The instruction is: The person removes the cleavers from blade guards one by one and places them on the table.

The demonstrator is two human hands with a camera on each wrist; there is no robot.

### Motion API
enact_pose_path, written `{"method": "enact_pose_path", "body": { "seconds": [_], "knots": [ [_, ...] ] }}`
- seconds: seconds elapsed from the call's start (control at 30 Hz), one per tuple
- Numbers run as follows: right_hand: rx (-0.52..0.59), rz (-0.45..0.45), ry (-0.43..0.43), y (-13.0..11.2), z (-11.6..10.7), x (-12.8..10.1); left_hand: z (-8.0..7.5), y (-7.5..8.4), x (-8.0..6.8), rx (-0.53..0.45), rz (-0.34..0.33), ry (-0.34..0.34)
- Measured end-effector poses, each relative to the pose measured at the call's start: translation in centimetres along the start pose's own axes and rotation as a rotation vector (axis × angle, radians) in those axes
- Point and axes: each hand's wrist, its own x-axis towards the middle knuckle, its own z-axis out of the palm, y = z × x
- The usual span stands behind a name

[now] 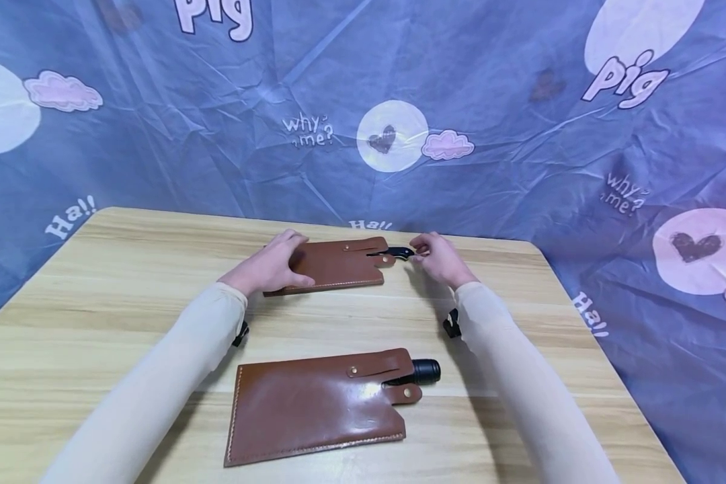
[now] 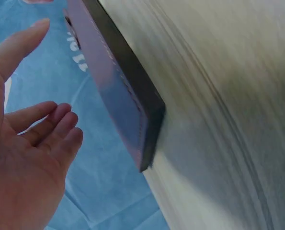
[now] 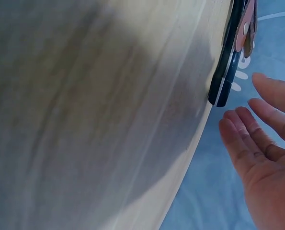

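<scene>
A brown leather knife sheath point(image 1: 339, 263) lies at the far side of the table, a black knife handle point(image 1: 401, 253) sticking out of its right end. My left hand point(image 1: 272, 262) is over the sheath's left end, thumb and fingers spread; the left wrist view shows the fingers apart from the leather. By the tip of the handle, my right hand point(image 1: 438, 257) has its fingers loosely bent, and the right wrist view shows a gap between them and the handle. Nearer lies a larger brown leather sheath point(image 1: 314, 403) with a thick black handle point(image 1: 426, 371) at its right end.
Both sheaths lie on a light wood-grain table point(image 1: 127, 302). Behind the table's far edge hangs a blue printed cloth point(image 1: 218, 134). Small black devices point(image 1: 452, 324) show under both wrists. The larger sheath lies between my forearms.
</scene>
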Motion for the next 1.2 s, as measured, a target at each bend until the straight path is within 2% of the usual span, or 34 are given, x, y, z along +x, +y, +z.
{"method": "enact_pose_path", "body": {
  "seconds": [0.4, 0.67, 0.97, 1.2],
  "knots": [
    [0.005, 0.054, -0.032, 0.2, 0.6, 1.2, 0.9, -0.9, 1.2, 0.014, -0.048, -0.089],
    [-0.055, 0.055, -0.032, 0.4, 0.7, 1.5, 1.1, -1.4, 2.1, 0.074, -0.06, -0.13],
    [-0.057, 0.048, -0.065, -0.1, 1.0, 2.1, 1.1, -1.9, 2.8, 0.055, -0.069, -0.149],
    [-0.085, 0.046, -0.086, 0.0, 1.1, 2.4, 1.1, -2.2, 3.0, 0.096, -0.068, -0.188]
  ]
}}
